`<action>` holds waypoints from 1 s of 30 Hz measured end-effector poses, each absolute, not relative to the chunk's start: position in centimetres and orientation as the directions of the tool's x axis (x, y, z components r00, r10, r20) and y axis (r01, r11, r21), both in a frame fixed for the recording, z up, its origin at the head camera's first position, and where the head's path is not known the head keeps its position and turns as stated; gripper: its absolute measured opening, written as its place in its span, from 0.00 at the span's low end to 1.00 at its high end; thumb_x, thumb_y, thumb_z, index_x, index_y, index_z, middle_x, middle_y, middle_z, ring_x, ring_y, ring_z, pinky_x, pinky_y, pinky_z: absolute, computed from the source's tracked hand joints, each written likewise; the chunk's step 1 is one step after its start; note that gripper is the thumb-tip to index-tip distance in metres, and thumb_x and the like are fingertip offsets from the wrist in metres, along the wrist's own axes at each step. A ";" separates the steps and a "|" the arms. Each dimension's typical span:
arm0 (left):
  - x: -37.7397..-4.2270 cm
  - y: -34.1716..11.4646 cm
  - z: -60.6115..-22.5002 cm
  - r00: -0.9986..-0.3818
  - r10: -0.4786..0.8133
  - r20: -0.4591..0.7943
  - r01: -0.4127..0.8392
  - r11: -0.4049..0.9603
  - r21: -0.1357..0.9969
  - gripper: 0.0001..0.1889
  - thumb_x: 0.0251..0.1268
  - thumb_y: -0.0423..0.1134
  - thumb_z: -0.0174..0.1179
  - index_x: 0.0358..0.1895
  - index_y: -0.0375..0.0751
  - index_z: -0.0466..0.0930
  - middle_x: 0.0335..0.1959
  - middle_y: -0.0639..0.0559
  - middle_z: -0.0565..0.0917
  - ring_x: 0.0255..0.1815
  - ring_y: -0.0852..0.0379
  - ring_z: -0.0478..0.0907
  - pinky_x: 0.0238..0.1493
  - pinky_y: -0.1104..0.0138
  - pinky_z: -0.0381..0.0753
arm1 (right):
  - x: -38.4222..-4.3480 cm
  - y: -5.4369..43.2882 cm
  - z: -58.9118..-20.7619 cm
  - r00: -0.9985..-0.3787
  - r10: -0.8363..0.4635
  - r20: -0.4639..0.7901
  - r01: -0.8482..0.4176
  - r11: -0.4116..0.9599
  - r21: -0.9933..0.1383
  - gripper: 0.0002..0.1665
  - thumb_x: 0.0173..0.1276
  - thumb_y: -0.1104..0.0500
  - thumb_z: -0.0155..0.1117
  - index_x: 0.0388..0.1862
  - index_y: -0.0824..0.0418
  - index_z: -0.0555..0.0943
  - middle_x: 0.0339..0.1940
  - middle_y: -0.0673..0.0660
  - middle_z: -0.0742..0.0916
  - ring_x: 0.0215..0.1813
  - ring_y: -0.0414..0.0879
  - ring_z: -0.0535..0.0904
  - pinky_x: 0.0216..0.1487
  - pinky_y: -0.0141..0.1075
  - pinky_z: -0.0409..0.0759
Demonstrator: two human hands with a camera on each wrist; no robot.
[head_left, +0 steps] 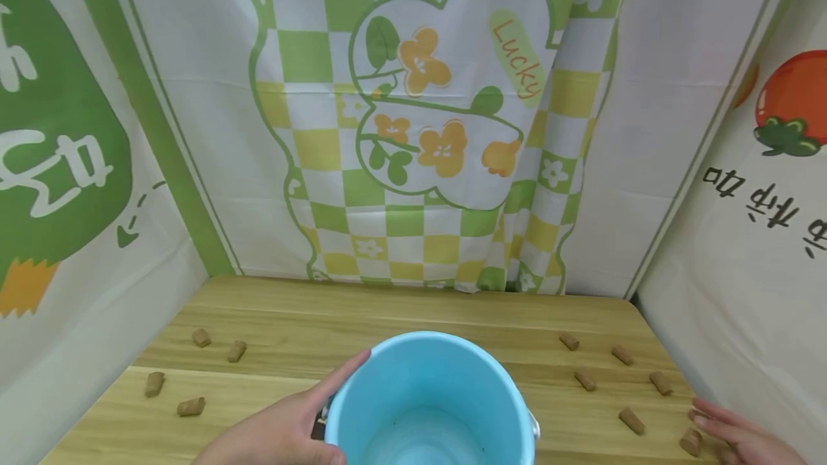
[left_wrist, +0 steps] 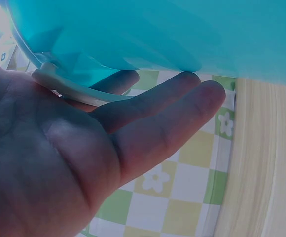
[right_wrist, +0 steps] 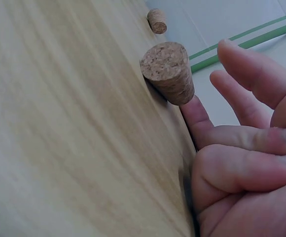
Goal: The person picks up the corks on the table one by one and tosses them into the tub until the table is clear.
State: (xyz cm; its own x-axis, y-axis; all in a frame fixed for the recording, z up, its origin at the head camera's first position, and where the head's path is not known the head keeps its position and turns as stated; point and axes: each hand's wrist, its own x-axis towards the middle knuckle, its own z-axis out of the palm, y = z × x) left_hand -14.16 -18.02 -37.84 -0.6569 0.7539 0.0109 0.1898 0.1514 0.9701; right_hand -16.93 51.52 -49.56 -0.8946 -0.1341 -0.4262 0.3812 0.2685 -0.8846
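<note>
A light blue bucket [head_left: 426, 372] stands at the table's near middle, its inside visible and holding nothing. My left hand [head_left: 284, 425] grips its left side, thumb tip over the rim and the other fingers spread along the outside wall. In the left wrist view, those fingers [left_wrist: 158, 133] lie against the bucket [left_wrist: 182, 34] beside its pale handle [left_wrist: 79, 91]. At the right table edge, my right hand [head_left: 743, 436] reaches to a cork stopper [head_left: 690, 441]. One fingertip is right behind that cork [right_wrist: 167, 71] in the right wrist view; the other fingers are spread or loosely bent.
Several more corks lie on the wooden table [head_left: 284, 307]: some at the left, like this cork [head_left: 191, 407], others at the right, like this cork [head_left: 632, 420]. Printed cloth walls surround the table, with a checked curtain [head_left: 420, 228] at the back.
</note>
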 end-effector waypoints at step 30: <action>-14.3 -17.9 -37.9 -0.646 0.763 -0.023 0.110 0.123 0.986 0.53 0.66 0.54 0.66 0.82 0.62 0.33 0.75 0.32 0.50 0.63 0.41 0.70 0.53 0.58 0.78 | -17.0 50.8 -50.0 -0.863 -0.127 -0.490 0.400 0.420 -0.814 0.45 0.79 0.48 0.54 0.74 0.79 0.50 0.69 0.78 0.67 0.68 0.78 0.57 0.58 0.63 0.68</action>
